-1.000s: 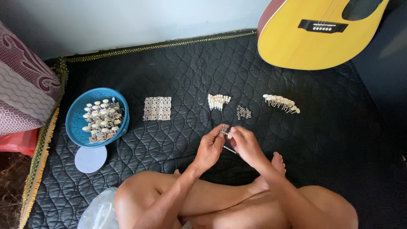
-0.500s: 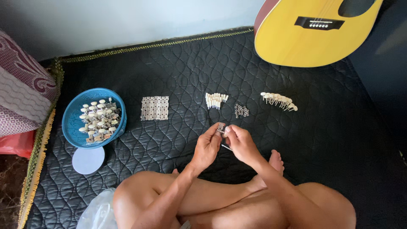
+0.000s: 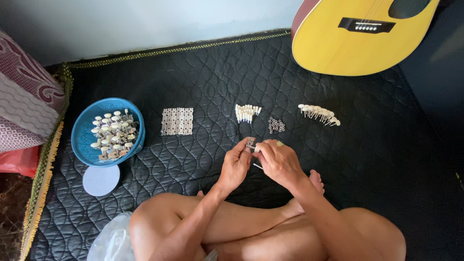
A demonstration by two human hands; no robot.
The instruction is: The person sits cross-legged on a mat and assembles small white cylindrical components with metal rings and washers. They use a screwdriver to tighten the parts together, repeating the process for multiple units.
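Metal, small and silvery: a tuning peg part [image 3: 250,142] sits pinched between the fingertips of both hands, above the crossed legs of the seated person. Left hand [image 3: 235,164] grasps the part from the left side, thumb and forefinger closed on it. Right hand [image 3: 279,160] meets it from the right, fingers curled and pressed to the same piece; a thin pin or small tool [image 3: 257,166] shows just below the grip, under the right hand, and whether that hand also holds it cannot be told.

Directly beyond the grip, near it, lies a cluster of small metal washers [image 3: 276,125]. Beyond and slightly left of the grip is a short row of white pegs [image 3: 247,113]. Further right of the grip, apart from the washers, lies a longer row of white-tipped pegs [image 3: 319,114]. Left of the grip, apart from it, a flat patch of metal plates [image 3: 177,121] rests on the black quilted mat [image 3: 212,77]. Far left of the grip stands a blue basket [image 3: 85,145] filled with assembled tuning pegs; a pale round lid [image 3: 101,180] lies just beside it, on its near side. Well beyond the grip to the right, a yellow guitar [image 3: 348,48] rests at the mat's edge. Patterned cushion [image 3: 24,96] at the far left.
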